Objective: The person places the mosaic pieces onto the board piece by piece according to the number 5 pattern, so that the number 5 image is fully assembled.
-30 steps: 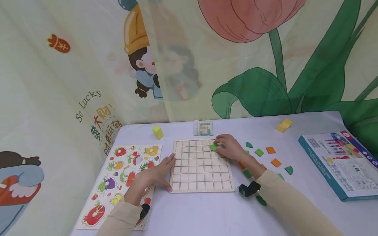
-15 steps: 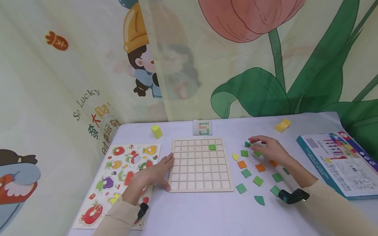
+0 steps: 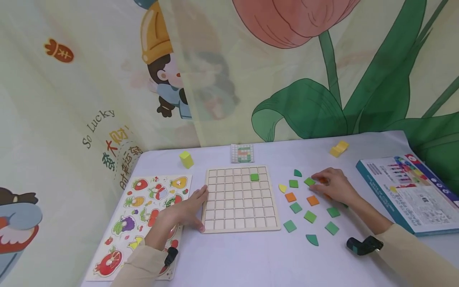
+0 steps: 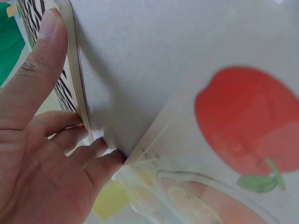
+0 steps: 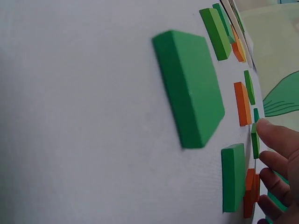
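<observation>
My left hand [image 3: 183, 212] rests at the left edge of a wooden grid board [image 3: 239, 204]. Its thumb and fingers are spread along that side, and the left wrist view has the thumb on the board's rim [image 4: 74, 56]. One green square tile [image 3: 254, 177] lies in a cell near the board's upper right. Among the loose tiles right of the board, my right hand [image 3: 334, 185] pinches a light green square tile [image 3: 309, 181] between thumb and forefinger. Orange tiles [image 5: 251, 191] lie partly hidden under its other fingers.
Loose green, orange [image 3: 313, 200] and yellow [image 3: 282, 188] pieces surround the right hand. A pattern card [image 3: 242, 153] lies behind the board. Yellow blocks [image 3: 186, 159] stand at the back. A fruit puzzle board [image 3: 123, 225] lies left, a flat box [image 3: 408, 195] right.
My right hand has let go of the green tile on the board, moved right to the loose pieces and taken hold of another green tile. The left hand stays at the board's edge.
</observation>
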`<act>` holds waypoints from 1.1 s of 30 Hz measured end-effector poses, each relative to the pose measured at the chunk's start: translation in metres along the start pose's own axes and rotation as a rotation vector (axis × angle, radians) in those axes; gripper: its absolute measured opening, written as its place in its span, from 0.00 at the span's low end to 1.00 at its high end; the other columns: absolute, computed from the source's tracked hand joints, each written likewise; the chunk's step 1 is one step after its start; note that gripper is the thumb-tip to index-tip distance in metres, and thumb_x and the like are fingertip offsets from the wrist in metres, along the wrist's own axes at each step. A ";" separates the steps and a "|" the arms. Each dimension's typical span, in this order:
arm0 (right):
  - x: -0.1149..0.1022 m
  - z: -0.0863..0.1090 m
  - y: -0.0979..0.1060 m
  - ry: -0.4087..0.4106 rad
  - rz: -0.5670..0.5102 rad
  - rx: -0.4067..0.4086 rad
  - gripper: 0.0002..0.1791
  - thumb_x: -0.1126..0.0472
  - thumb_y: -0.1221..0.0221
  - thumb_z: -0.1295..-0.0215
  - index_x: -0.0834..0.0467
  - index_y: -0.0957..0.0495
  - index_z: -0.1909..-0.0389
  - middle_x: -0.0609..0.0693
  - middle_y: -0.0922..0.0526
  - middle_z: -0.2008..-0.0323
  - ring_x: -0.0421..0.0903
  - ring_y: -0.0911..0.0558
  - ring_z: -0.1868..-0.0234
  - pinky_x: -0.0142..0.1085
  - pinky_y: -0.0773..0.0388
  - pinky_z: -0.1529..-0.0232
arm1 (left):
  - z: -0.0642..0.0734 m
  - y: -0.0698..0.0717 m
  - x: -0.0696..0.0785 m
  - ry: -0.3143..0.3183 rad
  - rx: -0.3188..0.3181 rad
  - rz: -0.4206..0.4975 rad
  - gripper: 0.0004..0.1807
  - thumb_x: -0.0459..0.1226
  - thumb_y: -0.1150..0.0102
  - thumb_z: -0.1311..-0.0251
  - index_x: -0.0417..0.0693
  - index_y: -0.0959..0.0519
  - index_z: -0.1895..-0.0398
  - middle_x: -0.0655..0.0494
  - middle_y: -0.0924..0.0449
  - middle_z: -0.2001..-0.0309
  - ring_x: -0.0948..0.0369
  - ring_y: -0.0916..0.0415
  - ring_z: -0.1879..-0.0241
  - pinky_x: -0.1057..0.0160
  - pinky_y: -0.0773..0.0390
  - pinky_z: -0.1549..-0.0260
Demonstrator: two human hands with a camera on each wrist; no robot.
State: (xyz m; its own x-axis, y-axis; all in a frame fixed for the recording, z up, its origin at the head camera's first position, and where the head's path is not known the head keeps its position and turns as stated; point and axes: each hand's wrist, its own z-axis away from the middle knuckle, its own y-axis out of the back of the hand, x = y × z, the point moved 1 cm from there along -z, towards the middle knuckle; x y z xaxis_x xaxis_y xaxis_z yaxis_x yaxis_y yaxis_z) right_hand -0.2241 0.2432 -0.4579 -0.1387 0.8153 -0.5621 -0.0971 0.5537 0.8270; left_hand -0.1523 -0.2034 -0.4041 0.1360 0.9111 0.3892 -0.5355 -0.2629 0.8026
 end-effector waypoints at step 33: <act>-0.133 -0.072 -0.074 0.211 -0.163 -0.139 0.15 0.57 0.32 0.44 0.55 0.15 0.54 0.54 0.23 0.53 0.55 0.33 0.45 0.48 0.33 0.47 | 0.000 -0.001 -0.001 0.021 -0.006 0.004 0.61 0.39 0.23 0.57 0.46 0.54 0.22 0.55 0.67 0.20 0.52 0.66 0.21 0.48 0.44 0.28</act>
State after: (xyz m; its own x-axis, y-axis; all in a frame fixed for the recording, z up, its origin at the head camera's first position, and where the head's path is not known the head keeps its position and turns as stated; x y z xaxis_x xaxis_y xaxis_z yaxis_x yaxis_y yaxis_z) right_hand -0.2690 0.0818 -0.4450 -0.3107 0.6559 -0.6879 -0.2674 0.6342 0.7255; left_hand -0.1515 -0.2043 -0.4055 0.1162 0.9166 0.3827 -0.5408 -0.2648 0.7984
